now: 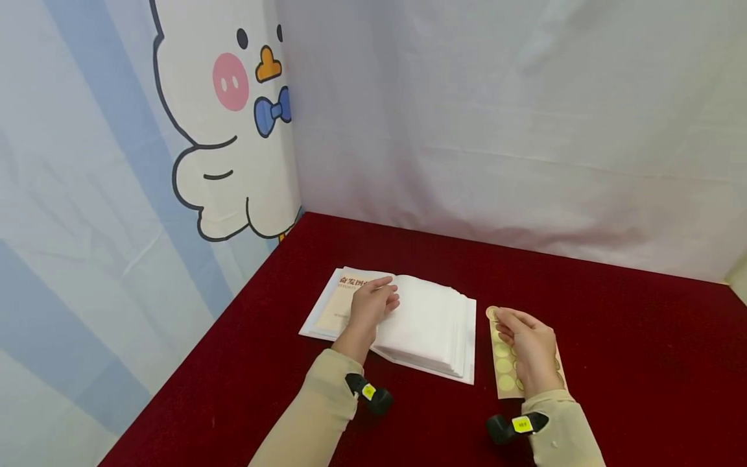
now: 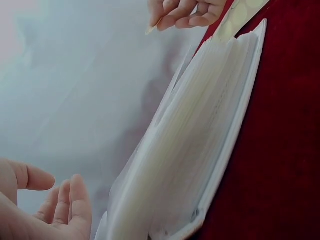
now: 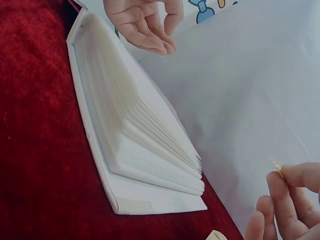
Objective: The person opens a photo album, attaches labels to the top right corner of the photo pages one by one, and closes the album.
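Note:
My right hand point(image 1: 533, 347) pinches a round gold sticker point(image 1: 492, 314) between thumb and forefinger, held up by its edge. Below that hand lies a sheet of gold round stickers point(image 1: 505, 366), partly covered by it. An open book point(image 1: 423, 318) with white pages and a white cover rests to the left, its left side showing a cream page with red print. Over the book's middle hovers my left hand point(image 1: 371, 305), fingers loosely bent and holding nothing. The left wrist view shows the thick stack of pages point(image 2: 175, 150) edge-on.
A dark red cloth point(image 1: 630, 363) covers the table. Behind it hangs a pale curtain point(image 1: 513, 130), and at the left a blue-striped one with a cartoon bird point(image 1: 227, 143). Each wrist wears a black strap with a camera.

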`<action>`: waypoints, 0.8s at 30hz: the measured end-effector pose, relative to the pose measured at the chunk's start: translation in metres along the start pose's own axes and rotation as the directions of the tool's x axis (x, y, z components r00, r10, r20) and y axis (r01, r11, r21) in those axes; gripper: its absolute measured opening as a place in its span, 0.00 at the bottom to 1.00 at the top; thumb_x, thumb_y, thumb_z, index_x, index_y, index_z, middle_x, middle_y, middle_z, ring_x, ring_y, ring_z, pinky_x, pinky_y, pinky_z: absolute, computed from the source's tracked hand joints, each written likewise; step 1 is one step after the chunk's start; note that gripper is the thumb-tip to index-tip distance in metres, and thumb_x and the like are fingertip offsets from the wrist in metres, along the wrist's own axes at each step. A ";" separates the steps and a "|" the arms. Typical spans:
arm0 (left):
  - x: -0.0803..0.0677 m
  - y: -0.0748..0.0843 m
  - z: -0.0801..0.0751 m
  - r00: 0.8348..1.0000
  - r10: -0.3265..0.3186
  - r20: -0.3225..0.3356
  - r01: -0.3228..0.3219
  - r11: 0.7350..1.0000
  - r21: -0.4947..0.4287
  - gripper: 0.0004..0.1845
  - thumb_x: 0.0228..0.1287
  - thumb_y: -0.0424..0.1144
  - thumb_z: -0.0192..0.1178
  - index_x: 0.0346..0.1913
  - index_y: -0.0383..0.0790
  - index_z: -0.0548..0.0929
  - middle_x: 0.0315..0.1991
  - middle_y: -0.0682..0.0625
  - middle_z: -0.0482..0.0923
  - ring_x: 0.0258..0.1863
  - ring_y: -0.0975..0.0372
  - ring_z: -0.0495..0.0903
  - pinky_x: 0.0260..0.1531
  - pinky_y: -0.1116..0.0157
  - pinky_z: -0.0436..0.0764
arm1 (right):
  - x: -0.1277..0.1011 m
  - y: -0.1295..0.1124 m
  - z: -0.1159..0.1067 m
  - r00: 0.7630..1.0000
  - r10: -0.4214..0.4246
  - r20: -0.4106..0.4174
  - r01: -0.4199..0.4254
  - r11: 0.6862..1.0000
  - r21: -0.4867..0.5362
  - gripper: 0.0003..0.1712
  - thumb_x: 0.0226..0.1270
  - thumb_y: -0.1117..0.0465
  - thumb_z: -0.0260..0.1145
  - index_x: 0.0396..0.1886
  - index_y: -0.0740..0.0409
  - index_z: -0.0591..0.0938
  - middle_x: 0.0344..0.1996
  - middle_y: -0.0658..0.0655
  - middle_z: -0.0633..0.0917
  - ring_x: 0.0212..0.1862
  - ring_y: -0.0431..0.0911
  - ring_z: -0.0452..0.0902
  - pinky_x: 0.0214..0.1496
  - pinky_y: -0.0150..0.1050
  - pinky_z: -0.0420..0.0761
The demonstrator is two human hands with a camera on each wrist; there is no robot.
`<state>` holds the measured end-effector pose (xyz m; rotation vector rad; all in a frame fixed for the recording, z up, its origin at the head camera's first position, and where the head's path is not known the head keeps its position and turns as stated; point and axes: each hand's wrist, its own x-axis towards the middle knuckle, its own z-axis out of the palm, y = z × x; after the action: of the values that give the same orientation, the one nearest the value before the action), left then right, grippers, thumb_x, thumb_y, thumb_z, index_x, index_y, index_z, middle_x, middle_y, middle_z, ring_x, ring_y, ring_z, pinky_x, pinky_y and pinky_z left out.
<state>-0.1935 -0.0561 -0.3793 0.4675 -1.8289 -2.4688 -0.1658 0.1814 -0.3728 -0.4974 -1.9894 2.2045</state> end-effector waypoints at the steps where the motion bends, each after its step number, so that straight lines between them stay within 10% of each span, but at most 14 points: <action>1: 0.000 0.000 -0.002 1.000 0.003 -0.004 -0.003 1.000 0.004 0.18 0.63 0.29 0.54 0.56 0.33 0.76 0.49 0.38 0.76 0.38 0.60 0.77 0.41 0.69 0.79 | 0.000 0.000 0.000 1.000 -0.001 0.000 0.001 1.000 0.001 0.11 0.60 0.62 0.67 0.20 0.43 0.83 0.23 0.43 0.83 0.30 0.37 0.79 0.35 0.28 0.78; 24: 0.007 0.005 -0.031 0.995 0.076 -0.063 -0.070 0.993 0.095 0.17 0.63 0.31 0.54 0.55 0.31 0.77 0.48 0.38 0.76 0.40 0.58 0.76 0.43 0.66 0.78 | 0.001 -0.005 0.004 1.000 -0.003 -0.011 0.003 0.999 -0.044 0.06 0.61 0.61 0.66 0.25 0.46 0.83 0.23 0.42 0.82 0.32 0.37 0.79 0.36 0.29 0.78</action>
<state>-0.1931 -0.0882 -0.3839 0.4726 -1.9049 -2.3011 -0.1690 0.1781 -0.3679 -0.5110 -2.0354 2.1555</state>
